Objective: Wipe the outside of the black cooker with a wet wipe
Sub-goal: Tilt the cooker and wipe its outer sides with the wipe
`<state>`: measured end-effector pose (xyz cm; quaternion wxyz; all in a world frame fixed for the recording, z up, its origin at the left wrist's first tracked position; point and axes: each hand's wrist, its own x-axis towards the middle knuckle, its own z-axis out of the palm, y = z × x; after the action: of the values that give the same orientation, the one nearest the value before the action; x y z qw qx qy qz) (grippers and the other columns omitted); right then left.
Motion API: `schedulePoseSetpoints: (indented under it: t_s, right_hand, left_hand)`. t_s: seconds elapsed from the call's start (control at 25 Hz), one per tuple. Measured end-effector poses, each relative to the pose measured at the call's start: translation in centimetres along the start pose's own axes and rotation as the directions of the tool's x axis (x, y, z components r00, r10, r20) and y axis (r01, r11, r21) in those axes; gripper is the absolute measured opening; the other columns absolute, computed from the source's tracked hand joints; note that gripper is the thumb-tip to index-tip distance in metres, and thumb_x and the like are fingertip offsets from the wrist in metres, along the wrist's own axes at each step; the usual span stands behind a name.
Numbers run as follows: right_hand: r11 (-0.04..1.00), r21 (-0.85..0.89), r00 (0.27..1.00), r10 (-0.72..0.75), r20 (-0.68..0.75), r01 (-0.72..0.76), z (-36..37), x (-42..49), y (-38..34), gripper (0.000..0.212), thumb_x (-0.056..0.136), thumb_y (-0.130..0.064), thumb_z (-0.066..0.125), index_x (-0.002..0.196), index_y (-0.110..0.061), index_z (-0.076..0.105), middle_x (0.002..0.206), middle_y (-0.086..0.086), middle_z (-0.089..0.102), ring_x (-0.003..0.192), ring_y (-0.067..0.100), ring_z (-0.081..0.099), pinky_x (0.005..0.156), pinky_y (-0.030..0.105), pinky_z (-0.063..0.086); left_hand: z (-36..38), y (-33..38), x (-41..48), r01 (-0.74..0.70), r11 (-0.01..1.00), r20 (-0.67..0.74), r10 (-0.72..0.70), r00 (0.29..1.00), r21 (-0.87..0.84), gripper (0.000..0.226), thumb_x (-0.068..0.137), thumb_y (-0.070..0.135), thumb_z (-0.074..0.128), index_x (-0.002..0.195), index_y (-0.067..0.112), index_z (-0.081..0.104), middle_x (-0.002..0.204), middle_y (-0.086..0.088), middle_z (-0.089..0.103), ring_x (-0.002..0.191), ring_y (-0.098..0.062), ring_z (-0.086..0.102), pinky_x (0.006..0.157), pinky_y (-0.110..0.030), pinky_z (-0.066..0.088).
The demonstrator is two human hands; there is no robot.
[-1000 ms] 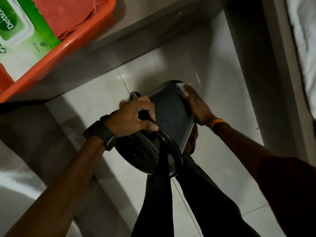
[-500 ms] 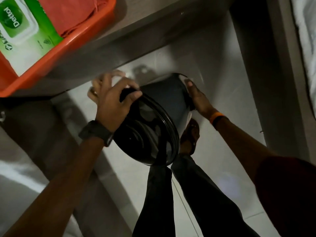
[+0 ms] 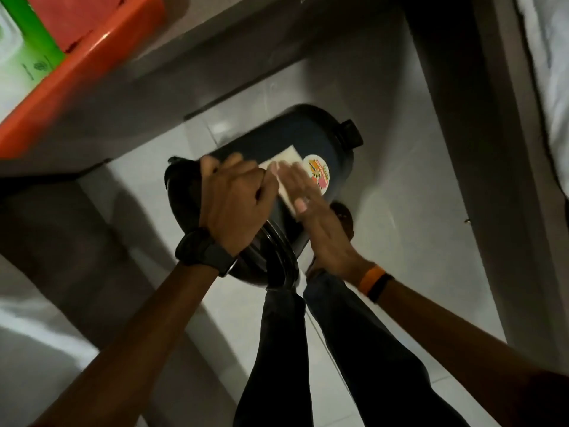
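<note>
the fingers (image 3: 295,183) of the right hand (image 3: 311,217) lie flat and spread on the wet wipe (image 3: 284,163), which they press against the side wall of the black cooker (image 3: 308,134), so the whole palm can push the wipe over the surface. the left hand (image 3: 234,201) is closed in a grip on the rim of the cooker near the lid (image 3: 277,257), i think to keep the pot from turning under the rubbing. the cooker is held in the air, tilted on its side above the tiled floor (image 3: 400,211), with the lid toward the person, so the outer wall faces up to the camera. a coloured sticker (image 3: 318,174) is just beside the wipe. an orange tray (image 3: 77,78) stands on the counter (image 3: 184,63) well apart, with a green wipes pack (image 3: 27,60) in it.
</note>
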<state>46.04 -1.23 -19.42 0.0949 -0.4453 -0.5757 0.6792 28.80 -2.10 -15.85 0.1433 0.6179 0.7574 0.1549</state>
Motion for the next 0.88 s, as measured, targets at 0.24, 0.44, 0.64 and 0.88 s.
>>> schedulePoseSetpoints:
  t_s: [0.24,0.44,0.64,0.88]
  right_hand:
    - [0.960,0.001,0.956,0.279,-0.095,-0.280,-2.9,2.3,1.0,0.051,0.112,-0.036,0.029,0.162,-0.026,0.026,0.173,-0.004,0.021,0.160,0.015,0.018,0.132,0.045,0.013]
    - [0.995,-0.073,0.994,-0.055,0.090,0.061,-0.6,-3.5,1.3,0.050,0.109,-0.049,0.019,0.159,-0.050,0.013,0.170,-0.029,0.005,0.161,0.005,0.001,0.131,0.041,0.004]
    - [0.891,0.029,0.877,0.452,-0.162,-0.454,-5.4,5.4,4.9,0.058,0.111,-0.047,0.022,0.165,-0.028,0.012,0.175,-0.003,0.008,0.162,0.021,0.009,0.132,0.046,0.009]
    - [0.990,0.069,0.992,0.126,-0.029,-0.124,-1.0,-2.0,1.8,0.053,0.108,-0.051,0.028,0.160,-0.042,0.024,0.171,-0.019,0.019,0.161,0.007,0.013,0.132,0.041,0.012]
  left_hand:
    - [0.0,-0.5,0.8,0.388,0.899,0.085,-0.378,0.922,-0.206,0.056,0.087,0.027,0.057,0.046,0.021,0.019,0.042,0.006,0.021,0.044,-0.013,0.026,0.070,-0.032,0.034]
    - [-0.1,-2.8,3.7,0.631,0.633,-0.006,-0.708,0.706,-0.449,0.050,0.089,0.026,0.058,0.046,0.020,0.033,0.048,0.003,0.031,0.047,-0.009,0.032,0.062,-0.028,0.033]
    - [1.0,1.1,-1.2,-0.501,0.850,0.006,0.508,0.861,-0.162,0.025,0.091,0.020,0.054,0.069,0.011,0.061,0.070,-0.008,0.061,0.069,-0.028,0.055,0.068,-0.040,0.044]
    - [0.7,0.4,0.8,-0.145,0.989,0.143,0.148,0.979,-0.030,0.039,0.086,0.033,0.054,0.054,0.022,0.035,0.053,-0.003,0.049,0.056,-0.025,0.050,0.056,-0.031,0.034]
